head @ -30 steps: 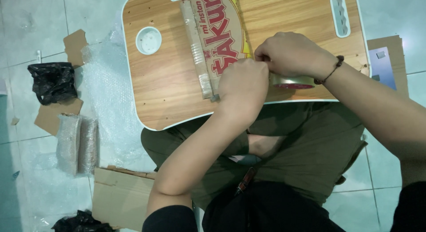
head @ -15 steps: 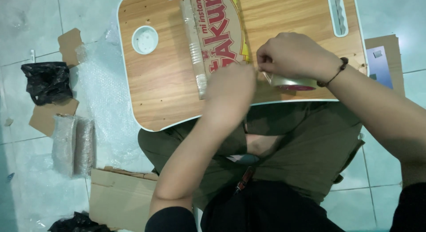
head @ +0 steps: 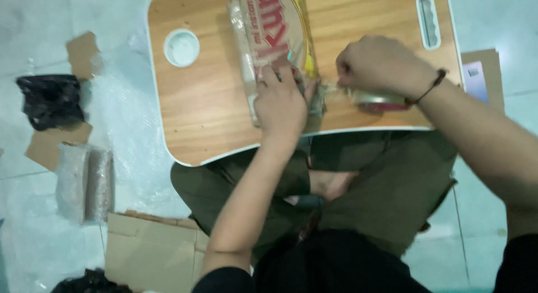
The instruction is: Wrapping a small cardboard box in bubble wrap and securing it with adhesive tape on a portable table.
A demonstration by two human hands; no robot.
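A flat cardboard parcel (head: pixel 274 29) with red printing, wrapped in clear plastic, lies on a wooden lap table (head: pixel 202 102). My left hand (head: pixel 280 105) presses flat on the parcel's near end. My right hand (head: pixel 381 66) grips a roll of clear packing tape (head: pixel 378 99) with a red core, just right of the parcel. A strip of tape runs from the roll to the parcel's edge.
The lap table has a round white cup recess (head: pixel 181 47) and a slot handle (head: pixel 429 21). On the tiled floor lie a black plastic bag (head: pixel 50 99), cardboard scraps (head: pixel 56 144), two bubble-wrapped bundles (head: pixel 84 183), a cardboard sheet (head: pixel 151 254) and bubble wrap.
The view has shifted so the table sits closer. My left hand has slid onto the parcel's near end, and my right hand has drawn the tape roll away to the right.
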